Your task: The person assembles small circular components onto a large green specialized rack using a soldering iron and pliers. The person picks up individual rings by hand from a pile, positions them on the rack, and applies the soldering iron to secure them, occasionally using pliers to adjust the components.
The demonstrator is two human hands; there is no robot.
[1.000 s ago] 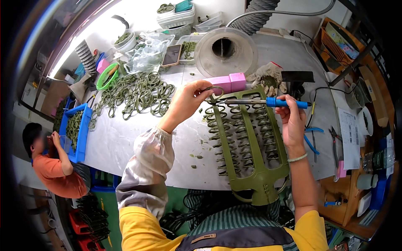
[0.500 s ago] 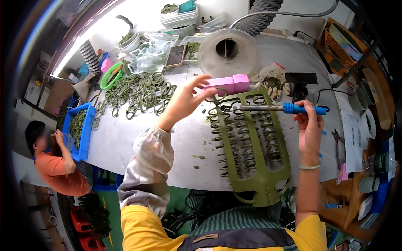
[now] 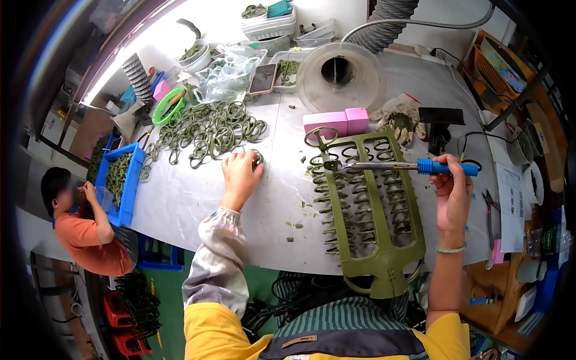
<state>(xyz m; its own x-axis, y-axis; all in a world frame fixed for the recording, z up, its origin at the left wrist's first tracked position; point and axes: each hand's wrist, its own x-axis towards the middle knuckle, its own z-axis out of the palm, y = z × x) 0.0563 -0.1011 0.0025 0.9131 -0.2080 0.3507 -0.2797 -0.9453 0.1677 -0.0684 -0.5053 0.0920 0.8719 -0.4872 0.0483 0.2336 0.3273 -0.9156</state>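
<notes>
Hard to tell exactly what's sitting under the left hand (image 3: 241,173): the fingers are curling over a small ring-shaped part (image 3: 257,159) on the counter (image 3: 198,204), and only a sliver of it is peeking out at the hand's 2 o'clock, so I'm reading that grip as closing on the ring but not fully sure it's lifted. The right hand (image 3: 453,195) is wrapping tight around the blue handle of a soldering iron (image 3: 396,166), whose metal shaft is pointing toward 9 o'clock, tip hovering over the top of the green rack (image 3: 372,216). The rack's lower end is getting cut off by the counter edge and the person's striped apron. At 12 o'clock of the rack two pink blocks (image 3: 336,122) are lying, with a clear round fume hood (image 3: 339,75) behind. A pile of green loops (image 3: 210,129) is sprawling at 11 o'clock of the left hand. Far at 9 o'clock, another person in orange (image 3: 81,231) is working by a blue tray (image 3: 123,186).
</notes>
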